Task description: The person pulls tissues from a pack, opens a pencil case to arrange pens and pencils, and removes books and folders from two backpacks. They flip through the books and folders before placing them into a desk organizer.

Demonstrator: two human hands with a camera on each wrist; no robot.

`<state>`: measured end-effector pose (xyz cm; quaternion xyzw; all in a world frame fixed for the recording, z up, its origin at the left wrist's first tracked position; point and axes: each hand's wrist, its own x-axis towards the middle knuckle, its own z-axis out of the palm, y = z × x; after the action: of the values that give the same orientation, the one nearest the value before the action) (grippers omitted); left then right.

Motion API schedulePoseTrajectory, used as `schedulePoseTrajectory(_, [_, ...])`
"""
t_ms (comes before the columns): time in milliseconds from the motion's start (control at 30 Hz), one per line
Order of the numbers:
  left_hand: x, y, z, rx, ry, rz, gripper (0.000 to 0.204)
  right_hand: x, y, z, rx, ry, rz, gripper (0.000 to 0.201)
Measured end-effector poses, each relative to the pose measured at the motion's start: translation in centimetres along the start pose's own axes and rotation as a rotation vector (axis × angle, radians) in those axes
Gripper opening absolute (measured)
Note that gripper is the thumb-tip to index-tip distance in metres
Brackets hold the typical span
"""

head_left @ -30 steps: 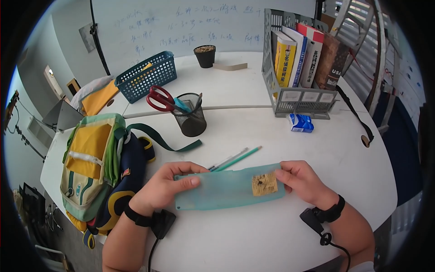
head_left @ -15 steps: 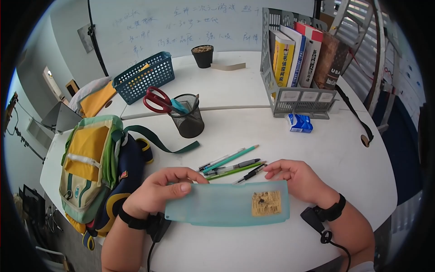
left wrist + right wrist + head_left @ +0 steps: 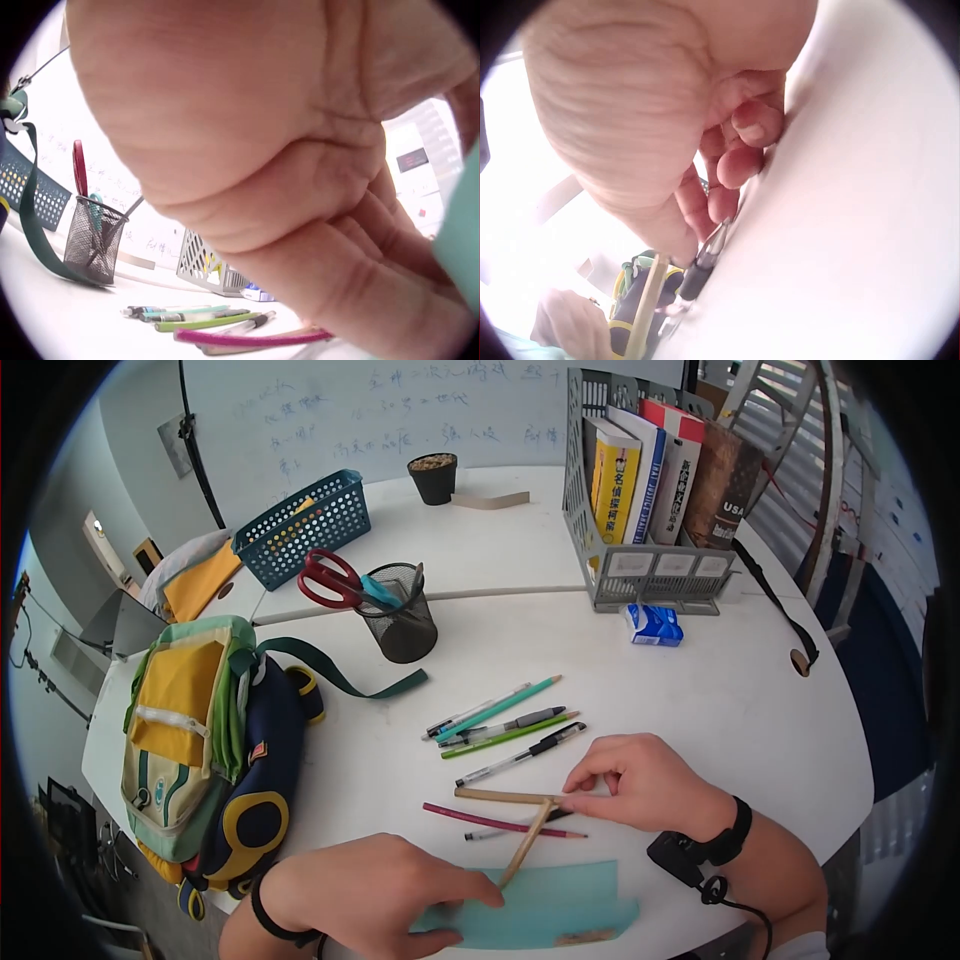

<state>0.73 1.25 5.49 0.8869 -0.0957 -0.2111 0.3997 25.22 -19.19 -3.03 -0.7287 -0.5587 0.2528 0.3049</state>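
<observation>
My left hand [image 3: 375, 895] grips a translucent teal pencil case [image 3: 560, 900] at its left end, low over the table's near side. One tan pencil [image 3: 527, 845] slants from the case toward a second tan pencil [image 3: 505, 796]. Beside that second pencil's right end is my right hand [image 3: 645, 785], fingers bent, and I cannot tell whether they pinch it. In the right wrist view the fingertips are right by the metal tip of a black pen [image 3: 700, 276]. A dark red pencil [image 3: 480, 817] lies across another black pen [image 3: 490, 834], partly hidden.
Several pens and pencils [image 3: 500, 722] lie beyond my hands. A backpack [image 3: 195, 750] stands at left, a mesh pen cup [image 3: 402, 625] with red-handled scissors behind. Farther back are a blue basket [image 3: 300, 535], a plant pot [image 3: 433, 480], a grey book rack [image 3: 650, 590] and a blue packet [image 3: 655, 625].
The pencil case has moved toward me and tipped over. More pens and pencils have come out onto the table. My right hand has let go of the case and moved among them.
</observation>
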Motion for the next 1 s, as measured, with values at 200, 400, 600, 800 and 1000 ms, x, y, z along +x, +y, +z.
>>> schedulePoseTrajectory(200, [0.1, -1.8, 0.6, -0.009, 0.088, -0.045, 0.039, -0.1, -0.2, -0.5, 0.137, -0.001, 0.102, 0.034])
schedulePoseTrajectory(400, [-0.1, 0.8, 0.5, 0.095, 0.051, -0.015, 0.031, -0.8, -1.3, -0.5, -0.152, -0.093, -0.084, 0.046])
schedulePoseTrajectory(600, [1.1, 1.3, 3.5, 0.267, 0.143, 0.260, 0.022, -0.3, -0.7, -0.2, -0.049, -0.025, 0.019, 0.041])
schedulePoseTrajectory(800, [1.0, 2.7, 5.1, 0.371, 0.019, 0.198, 0.027, -0.4, -0.6, -0.9, 0.050, -0.042, 0.031, 0.047])
schedulePoseTrajectory(1000, [1.2, 3.8, 5.7, 0.453, -0.021, 0.174, 0.053, -0.7, -0.7, -0.9, -0.014, -0.019, -0.036, 0.051])
